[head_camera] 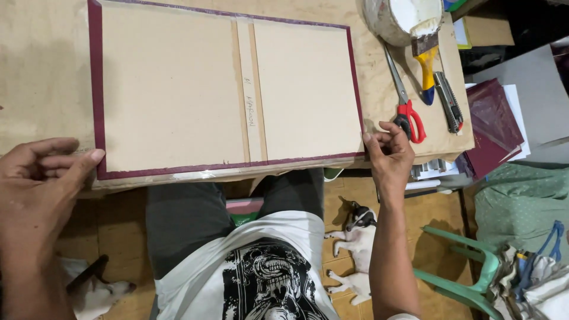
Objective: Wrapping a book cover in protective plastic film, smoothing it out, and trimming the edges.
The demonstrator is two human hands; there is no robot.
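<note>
From the head view I see an opened book cover (225, 95) lying inside-up on the paper-covered table (41, 71), two boards and a spine strip already framed by turned-in maroon cloth, so I judge the wrapping mostly done and only the near edge left to press. My left hand (38, 178) rests loosely curled, thumb touching the cover's near-left corner. My right hand (388, 154) pinches its near-right corner; scissors (406, 98), brush (427, 56) and glue tub (400, 18) lie right of it.
</note>
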